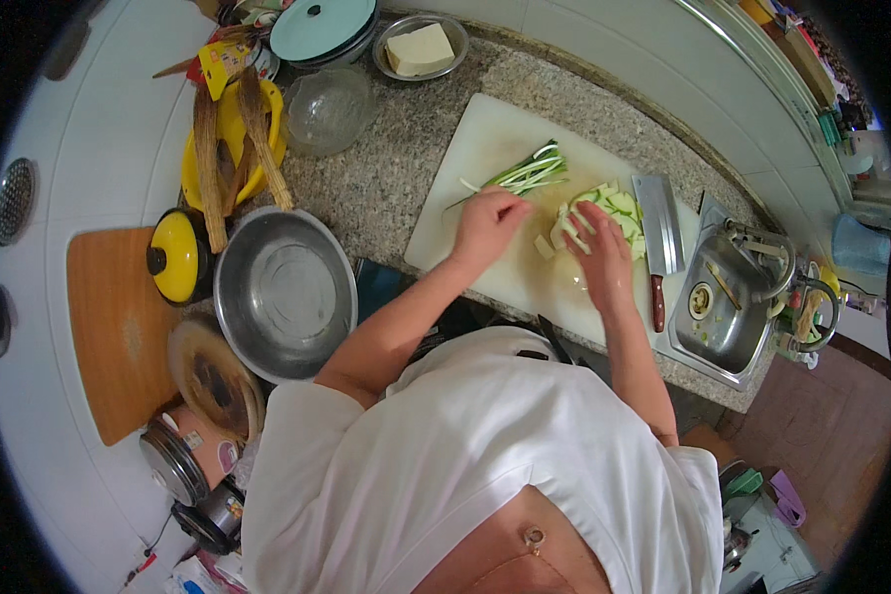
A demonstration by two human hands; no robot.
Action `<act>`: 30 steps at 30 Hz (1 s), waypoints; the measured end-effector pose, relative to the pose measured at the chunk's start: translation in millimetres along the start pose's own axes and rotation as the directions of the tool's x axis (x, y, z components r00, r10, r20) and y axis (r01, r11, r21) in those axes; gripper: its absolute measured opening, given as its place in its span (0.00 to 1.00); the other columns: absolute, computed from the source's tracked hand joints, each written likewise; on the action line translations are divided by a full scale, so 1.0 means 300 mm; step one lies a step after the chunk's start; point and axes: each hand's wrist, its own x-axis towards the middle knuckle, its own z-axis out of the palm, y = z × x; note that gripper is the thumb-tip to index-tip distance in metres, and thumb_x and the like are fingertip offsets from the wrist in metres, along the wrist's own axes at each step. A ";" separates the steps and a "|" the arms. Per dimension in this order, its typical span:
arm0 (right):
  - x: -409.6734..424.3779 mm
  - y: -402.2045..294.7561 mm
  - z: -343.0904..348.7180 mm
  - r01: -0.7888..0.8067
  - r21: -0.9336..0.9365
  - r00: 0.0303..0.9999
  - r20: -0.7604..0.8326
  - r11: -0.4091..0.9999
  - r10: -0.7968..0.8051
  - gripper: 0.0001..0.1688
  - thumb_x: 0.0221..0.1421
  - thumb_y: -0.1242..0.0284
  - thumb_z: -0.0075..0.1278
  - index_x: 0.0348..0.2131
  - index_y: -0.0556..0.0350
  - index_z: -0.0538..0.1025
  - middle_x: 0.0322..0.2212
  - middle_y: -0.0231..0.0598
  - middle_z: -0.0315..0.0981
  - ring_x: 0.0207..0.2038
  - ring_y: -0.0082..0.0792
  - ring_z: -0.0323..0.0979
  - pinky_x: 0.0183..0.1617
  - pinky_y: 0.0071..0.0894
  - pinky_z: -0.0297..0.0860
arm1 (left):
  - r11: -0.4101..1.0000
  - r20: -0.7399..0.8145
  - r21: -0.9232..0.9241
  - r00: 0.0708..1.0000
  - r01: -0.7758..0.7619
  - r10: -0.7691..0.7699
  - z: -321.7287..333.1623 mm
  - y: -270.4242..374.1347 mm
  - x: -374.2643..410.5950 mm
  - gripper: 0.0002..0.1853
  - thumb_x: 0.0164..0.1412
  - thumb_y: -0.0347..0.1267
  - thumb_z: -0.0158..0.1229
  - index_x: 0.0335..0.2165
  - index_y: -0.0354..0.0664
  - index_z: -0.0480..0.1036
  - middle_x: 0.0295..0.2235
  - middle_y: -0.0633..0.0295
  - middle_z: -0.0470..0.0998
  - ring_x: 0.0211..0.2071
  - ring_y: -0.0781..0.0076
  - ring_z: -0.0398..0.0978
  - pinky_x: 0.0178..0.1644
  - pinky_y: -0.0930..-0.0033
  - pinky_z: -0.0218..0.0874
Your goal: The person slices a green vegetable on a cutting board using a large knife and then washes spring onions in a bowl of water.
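A white cutting board (505, 252) lies on the granite counter before me. My left hand (492, 219) is curled above it, at the near side of a bunch of green onions (529, 172), and no item shows between its fingers. The fingers of my right hand (601, 249) are spread against the near left side of a heap of sliced green squash (624, 211); whether they press on it I cannot tell. One loose slice (543, 246) lies left of the heap. Just right of the squash, a cleaver (659, 223) rests with its wooden handle towards me.
A steel sink (720, 312) with a faucet (783, 260) adjoins the board's right side. At left stand a large metal basin (289, 289), a yellow-lidded pot (176, 256) and a yellow colander (271, 111). Behind are a glass bowl (330, 111) and a bowl of tofu (420, 50).
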 end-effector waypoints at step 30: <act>-0.405 0.128 -0.697 0.003 -0.995 0.937 -0.030 0.095 -0.349 0.80 0.25 0.60 0.76 0.67 0.57 0.41 0.65 0.73 0.29 0.68 0.67 0.34 0.70 0.51 0.42 | 0.611 0.043 0.791 0.999 -0.029 -0.007 -0.163 -0.307 -0.356 0.65 0.29 0.43 0.78 0.64 0.39 0.50 0.61 0.36 0.53 0.60 0.36 0.52 0.63 0.44 0.44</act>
